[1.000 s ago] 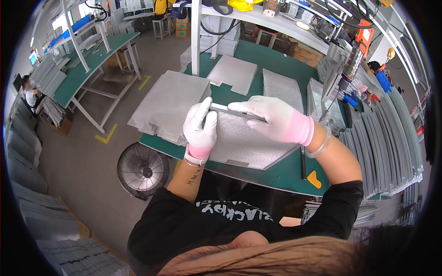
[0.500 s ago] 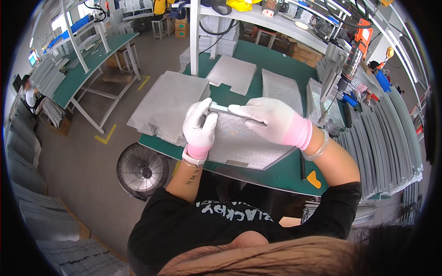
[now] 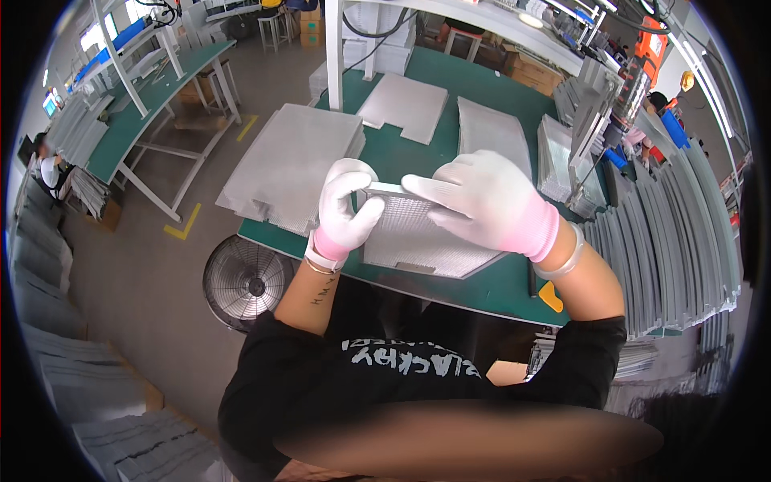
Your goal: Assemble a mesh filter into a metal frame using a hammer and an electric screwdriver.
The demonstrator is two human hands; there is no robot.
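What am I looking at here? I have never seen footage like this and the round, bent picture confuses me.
The picture comes from a wide fisheye camera worn on a person's head, looking down, so straight edges bend near the rim. There is no machine: the two white-gloved hands with pink cuffs are the person's own. The left hand and the right hand together hold a flat silver metal mesh panel by its near edge, above a green workbench. More grey mesh panels lie on the bench, an orange scraper-like tool sits at its near edge, and a round floor fan stands below.
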